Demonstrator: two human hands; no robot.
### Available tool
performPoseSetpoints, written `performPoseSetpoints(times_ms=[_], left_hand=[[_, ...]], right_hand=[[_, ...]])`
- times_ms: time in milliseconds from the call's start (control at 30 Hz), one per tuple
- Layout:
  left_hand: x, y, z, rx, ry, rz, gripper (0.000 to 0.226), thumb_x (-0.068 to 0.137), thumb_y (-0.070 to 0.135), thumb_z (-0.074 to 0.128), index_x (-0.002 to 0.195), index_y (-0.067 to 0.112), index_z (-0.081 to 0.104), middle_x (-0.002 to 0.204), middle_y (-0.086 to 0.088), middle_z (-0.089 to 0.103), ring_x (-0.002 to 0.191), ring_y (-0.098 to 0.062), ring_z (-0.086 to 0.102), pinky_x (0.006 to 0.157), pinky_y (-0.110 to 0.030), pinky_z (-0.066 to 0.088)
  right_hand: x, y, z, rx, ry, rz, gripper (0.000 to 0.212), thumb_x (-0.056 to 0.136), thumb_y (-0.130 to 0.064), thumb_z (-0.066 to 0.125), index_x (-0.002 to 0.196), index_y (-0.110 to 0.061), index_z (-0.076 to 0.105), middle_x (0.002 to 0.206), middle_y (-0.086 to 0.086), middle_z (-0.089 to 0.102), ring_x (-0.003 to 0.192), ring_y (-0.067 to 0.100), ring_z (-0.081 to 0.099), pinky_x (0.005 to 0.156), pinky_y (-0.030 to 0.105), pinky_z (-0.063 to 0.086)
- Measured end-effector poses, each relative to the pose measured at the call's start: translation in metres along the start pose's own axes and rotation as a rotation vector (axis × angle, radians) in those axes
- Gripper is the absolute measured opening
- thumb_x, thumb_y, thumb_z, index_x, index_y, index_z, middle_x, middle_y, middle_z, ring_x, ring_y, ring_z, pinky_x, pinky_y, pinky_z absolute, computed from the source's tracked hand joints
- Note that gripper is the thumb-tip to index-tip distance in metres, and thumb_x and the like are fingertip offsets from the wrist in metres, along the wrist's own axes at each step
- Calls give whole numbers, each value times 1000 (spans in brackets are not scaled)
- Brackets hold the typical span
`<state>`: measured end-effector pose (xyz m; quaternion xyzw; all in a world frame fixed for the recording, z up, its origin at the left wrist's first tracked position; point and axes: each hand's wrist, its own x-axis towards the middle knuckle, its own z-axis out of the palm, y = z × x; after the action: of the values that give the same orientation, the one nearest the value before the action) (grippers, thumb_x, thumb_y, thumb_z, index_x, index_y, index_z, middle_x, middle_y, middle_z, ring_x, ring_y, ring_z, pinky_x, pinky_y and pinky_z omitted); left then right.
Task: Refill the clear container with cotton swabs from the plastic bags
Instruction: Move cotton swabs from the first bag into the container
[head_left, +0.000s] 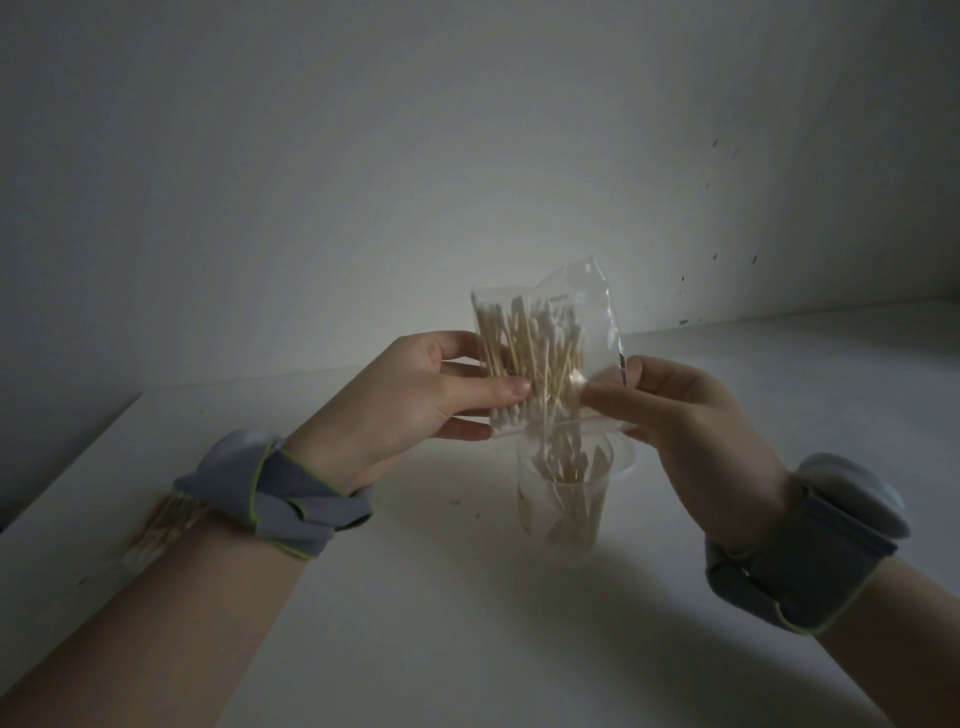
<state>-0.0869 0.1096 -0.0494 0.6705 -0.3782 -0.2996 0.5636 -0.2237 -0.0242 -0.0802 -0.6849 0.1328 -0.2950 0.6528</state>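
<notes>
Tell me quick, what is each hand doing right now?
Left hand: holding the plastic bag of cotton swabs.
Right hand: pinching the same bag's edge.

- Cotton swabs: white tips, pale wooden sticks.
- Plastic bag: clear.
- Container: clear.
- Wrist bands: grey, yellow-green trim.
- Table: white.

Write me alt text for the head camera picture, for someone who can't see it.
Two hands hold a clear plastic bag of cotton swabs above a clear container that has some swabs standing in it, on a white table in dim light. The left hand grips the bag's side; the right hand pinches its lower edge.
</notes>
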Motion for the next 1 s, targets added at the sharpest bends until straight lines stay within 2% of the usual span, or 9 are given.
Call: performPoseSetpoints(times_ms=[200,267,400,567,700,767,833,900,1000], left_hand=[[-1,-1,5,-18,-28,-1,18,73,15,71,91,13,69,74,3,72,65,-7,66,63,-19,56],[0,0,4,-15,-15,-1,16,74,14,71,90,14,69,76,2,73,67,-7,67,62,-18,56],[1,0,2,-11,7,3,13,77,11,70,89,15,69,76,3,73,67,-6,67,60,-18,55],[0,0,4,45,34,36,16,77,10,71,93,11,68,78,-2,74,69,-7,68,62,-19,56],[-1,1,5,154,81,113,19,77,9,72,95,9,66,86,-10,74,70,-8,69,60,-19,56],[-1,1,6,156,76,116,18,77,8,72,94,8,66,86,-10,74,69,-7,68,60,-19,56],[-1,1,5,134,70,98,18,77,8,71,95,7,65,86,-9,74,68,-6,68,59,-18,56],[-1,1,5,107,58,79,19,77,8,71,96,6,66,82,-6,74,67,-5,67,59,-19,56],[0,0,3,55,48,61,15,77,11,70,92,11,67,74,2,73,67,-4,67,58,-18,55]], right_hand=[[-5,-1,5,36,-43,18,39,59,-25,64,77,10,61,68,6,67,64,12,64,65,15,51],[-3,1,3,26,-31,18,32,67,-20,66,78,9,61,72,7,68,66,11,63,65,16,49],[2,4,-3,-11,3,21,24,80,-11,63,83,12,59,83,15,69,75,17,62,75,25,46],[2,6,-1,-7,-2,28,24,81,-7,62,85,15,56,81,10,68,71,12,61,64,11,47],[2,8,-2,-35,17,21,23,81,-10,63,88,12,60,84,12,70,75,14,64,77,24,47],[1,5,-2,-64,-3,16,25,80,-18,66,89,6,64,86,9,71,78,12,65,73,18,46],[-1,-1,2,-105,-59,27,32,70,-27,70,86,0,65,78,5,70,71,4,64,62,6,44],[-3,-4,4,-131,-74,36,36,62,-30,75,80,-1,65,70,2,66,62,-1,60,57,4,41],[-3,-5,1,-105,-53,37,42,62,-31,64,86,3,67,81,8,70,66,3,62,58,4,43]])
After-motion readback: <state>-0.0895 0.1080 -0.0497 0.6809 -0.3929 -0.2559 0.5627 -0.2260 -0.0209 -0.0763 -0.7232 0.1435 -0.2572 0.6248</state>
